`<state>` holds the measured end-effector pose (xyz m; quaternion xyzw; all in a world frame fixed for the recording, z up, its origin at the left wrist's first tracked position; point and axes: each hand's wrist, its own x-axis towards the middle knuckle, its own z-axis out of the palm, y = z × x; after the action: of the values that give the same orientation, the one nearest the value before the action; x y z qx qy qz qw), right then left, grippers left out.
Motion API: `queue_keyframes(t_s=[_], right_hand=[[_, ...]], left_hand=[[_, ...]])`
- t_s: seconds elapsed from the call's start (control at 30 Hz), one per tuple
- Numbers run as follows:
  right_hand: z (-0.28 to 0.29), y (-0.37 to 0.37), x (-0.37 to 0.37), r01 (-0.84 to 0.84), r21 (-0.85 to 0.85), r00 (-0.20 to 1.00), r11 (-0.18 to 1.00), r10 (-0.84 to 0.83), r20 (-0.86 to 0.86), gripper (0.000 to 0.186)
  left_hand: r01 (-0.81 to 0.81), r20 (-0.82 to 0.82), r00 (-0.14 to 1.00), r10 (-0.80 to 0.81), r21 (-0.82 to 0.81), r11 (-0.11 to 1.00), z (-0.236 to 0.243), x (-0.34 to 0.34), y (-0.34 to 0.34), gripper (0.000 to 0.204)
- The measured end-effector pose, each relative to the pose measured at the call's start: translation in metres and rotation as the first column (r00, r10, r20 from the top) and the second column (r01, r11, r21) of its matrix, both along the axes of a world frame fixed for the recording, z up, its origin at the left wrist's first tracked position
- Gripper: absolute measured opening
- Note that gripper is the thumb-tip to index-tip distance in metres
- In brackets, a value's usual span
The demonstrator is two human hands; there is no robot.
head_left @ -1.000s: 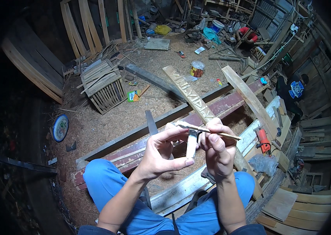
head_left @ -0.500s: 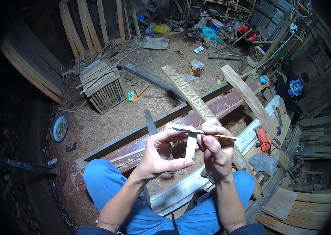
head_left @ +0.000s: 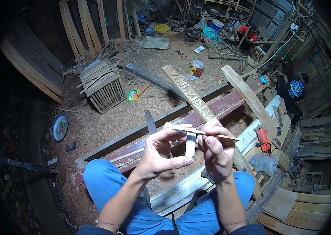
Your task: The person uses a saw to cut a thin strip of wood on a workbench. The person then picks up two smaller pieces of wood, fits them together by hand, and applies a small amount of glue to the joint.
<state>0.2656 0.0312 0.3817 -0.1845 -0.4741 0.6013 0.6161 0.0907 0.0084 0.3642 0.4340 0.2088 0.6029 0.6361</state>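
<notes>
My left hand [head_left: 158,153] pinches a small pale block [head_left: 190,149] with a dark band near its upper end, its thumb under the lower end. Across the top of that block runs a thin wooden strip [head_left: 228,137], its tip pointing right. The thumb and fingers of my right hand [head_left: 218,154] close on the strip. Fingers cover part of both pieces, so I cannot tell whether they are joined. Beyond my hands lies a long board with carved letters [head_left: 189,96]. A grey flat blade [head_left: 150,122] shows just past my left fingers.
Long maroon beams [head_left: 220,109] cross in front of my knees. At the right are a red power tool [head_left: 263,141], a clear plastic bag [head_left: 262,163] and stacked boards [head_left: 306,207]. A paint can [head_left: 196,69] and slatted crate [head_left: 104,92] stand farther off. Two people crouch at the right.
The pale block has turned slightly, so more of its dark band shows. The strip's tip has shifted a little to the right. Both hands stay nearly in place.
</notes>
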Motion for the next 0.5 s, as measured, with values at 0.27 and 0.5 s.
queue_keyframes(t_s=[0.27, 0.5], right_hand=[[-0.0030, -0.0015, -0.0026, -0.029, -0.022, 1.000, 0.999, 0.028, -0.009, 0.019], [0.0011, -0.0050, -0.0056, -0.042, -0.067, 0.999, 0.997, 0.041, -0.019, 0.019]], left_hand=[[-0.076, -0.020, 0.997, 0.076, -0.018, 0.997, -0.0029, 0.0008, 0.0010, 0.077], [-0.047, 0.031, 0.998, 0.048, -0.031, 0.998, -0.0009, -0.0016, 0.0005, 0.072]])
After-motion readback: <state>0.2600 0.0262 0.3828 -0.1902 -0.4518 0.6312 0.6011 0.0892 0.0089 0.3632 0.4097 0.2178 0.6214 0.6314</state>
